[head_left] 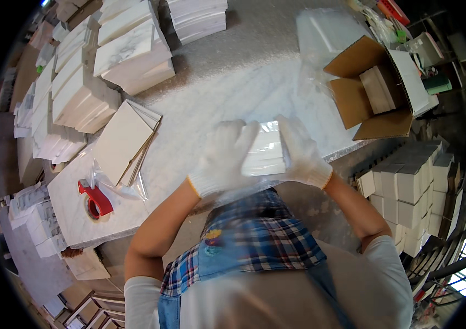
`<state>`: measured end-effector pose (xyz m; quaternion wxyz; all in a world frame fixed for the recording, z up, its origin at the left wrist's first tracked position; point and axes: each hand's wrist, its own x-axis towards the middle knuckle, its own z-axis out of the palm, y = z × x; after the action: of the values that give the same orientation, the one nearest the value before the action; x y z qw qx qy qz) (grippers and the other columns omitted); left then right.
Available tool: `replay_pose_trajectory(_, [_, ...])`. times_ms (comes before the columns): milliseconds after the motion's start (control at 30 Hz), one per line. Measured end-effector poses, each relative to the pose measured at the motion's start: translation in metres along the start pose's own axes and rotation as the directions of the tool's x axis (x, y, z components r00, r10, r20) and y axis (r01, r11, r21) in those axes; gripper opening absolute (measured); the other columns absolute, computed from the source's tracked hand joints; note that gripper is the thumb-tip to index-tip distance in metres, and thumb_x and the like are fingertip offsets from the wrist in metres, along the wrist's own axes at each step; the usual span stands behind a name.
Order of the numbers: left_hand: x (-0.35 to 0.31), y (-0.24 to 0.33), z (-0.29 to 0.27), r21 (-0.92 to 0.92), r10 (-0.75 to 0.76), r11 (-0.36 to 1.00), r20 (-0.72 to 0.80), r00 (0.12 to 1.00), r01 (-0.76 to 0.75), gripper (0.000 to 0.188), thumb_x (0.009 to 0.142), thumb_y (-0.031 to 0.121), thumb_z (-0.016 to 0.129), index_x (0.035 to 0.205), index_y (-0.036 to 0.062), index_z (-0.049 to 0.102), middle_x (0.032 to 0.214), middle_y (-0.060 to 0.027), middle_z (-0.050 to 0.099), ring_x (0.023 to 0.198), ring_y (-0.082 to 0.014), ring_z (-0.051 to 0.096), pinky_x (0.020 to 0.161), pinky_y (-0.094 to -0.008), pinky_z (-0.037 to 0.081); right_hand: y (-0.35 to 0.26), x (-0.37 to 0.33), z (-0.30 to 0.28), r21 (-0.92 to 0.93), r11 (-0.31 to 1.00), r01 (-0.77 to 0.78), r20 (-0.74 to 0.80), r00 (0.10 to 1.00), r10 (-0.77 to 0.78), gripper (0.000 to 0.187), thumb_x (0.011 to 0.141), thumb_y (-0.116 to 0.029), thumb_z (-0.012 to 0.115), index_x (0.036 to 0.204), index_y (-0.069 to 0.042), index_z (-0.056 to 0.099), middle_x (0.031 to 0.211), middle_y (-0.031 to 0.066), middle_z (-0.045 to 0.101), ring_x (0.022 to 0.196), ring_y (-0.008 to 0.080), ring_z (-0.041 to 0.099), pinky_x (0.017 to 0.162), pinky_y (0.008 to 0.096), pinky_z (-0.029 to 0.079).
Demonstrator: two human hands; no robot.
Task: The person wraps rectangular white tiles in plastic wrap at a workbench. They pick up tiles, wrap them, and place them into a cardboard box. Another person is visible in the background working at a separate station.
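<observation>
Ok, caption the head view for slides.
Gloved left hand and right hand clasp a wrapped white stack at a marble worktop, between red tape dispenser and open cardboard box.

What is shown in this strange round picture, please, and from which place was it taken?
There is no machine here: a person works with two hands in white gloves. A wide fisheye camera on the head looks down, so straight edges bend near the rim. The left hand and right hand hold a white bundle in shiny clear wrap between them. On the pale table lie a red tape dispenser, flat cream boards and stacked white slabs. An open carton is at right.
</observation>
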<state>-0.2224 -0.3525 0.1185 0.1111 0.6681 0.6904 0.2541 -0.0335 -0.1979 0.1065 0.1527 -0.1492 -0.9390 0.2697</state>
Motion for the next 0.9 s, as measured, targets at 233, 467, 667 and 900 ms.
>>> replay_pose_trajectory(233, [-0.075,-0.023,-0.015,-0.132,-0.316,0.943,-0.063,0.947,0.306,0.129,0.065,0.046,0.092,0.155,-0.0136,0.021,0.149,-0.0342,0.039,0.138,-0.0501,0.039,0.119,-0.0538,0.032,-0.075,0.065,-0.012,-0.082,0.937,0.339,0.12,0.937,-0.328,0.103,0.062,-0.043,0.09,0.144,0.001,0.047,0.132,0.0212,0.056,0.13,0.0404,0.05,0.114,0.0511,0.038])
replay_pose_trajectory(467, [-0.154,-0.067,0.024,-0.531,-0.577,0.691,0.004,0.817,0.49,0.138,0.062,0.044,0.095,0.161,-0.0073,0.014,0.155,-0.0273,0.04,0.144,-0.0413,0.041,0.119,-0.0467,0.036,-0.13,0.094,0.027,0.153,0.852,0.501,0.116,0.847,-0.518,0.085,0.068,-0.045,0.086,0.135,-0.004,0.055,0.123,0.0181,0.059,0.123,0.0382,0.052,0.109,0.047,0.04])
replay_pose_trajectory(667, [-0.17,-0.072,0.035,-0.609,-0.614,0.626,0.0,0.789,0.487,0.134,0.062,0.037,0.097,0.16,-0.0049,0.016,0.15,-0.0222,0.048,0.135,-0.0355,0.052,0.114,-0.0437,0.043,-0.131,0.092,0.029,0.243,0.838,0.488,0.169,0.83,-0.532,0.098,0.068,-0.042,0.088,0.146,0.001,0.047,0.142,0.0259,0.049,0.137,0.0438,0.045,0.118,0.0496,0.036])
replay_pose_trajectory(900, [-0.151,-0.055,0.014,-0.647,-0.484,0.698,-0.109,0.868,0.307,0.102,0.07,0.029,0.089,0.151,0.0029,0.035,0.142,-0.0145,0.055,0.128,-0.0319,0.056,0.113,-0.0408,0.043,-0.077,0.059,0.061,0.345,0.939,-0.003,0.409,0.9,-0.148,0.14,0.066,-0.049,0.092,0.163,0.004,0.007,0.165,0.0346,0.021,0.151,0.048,0.03,0.124,0.0435,0.033])
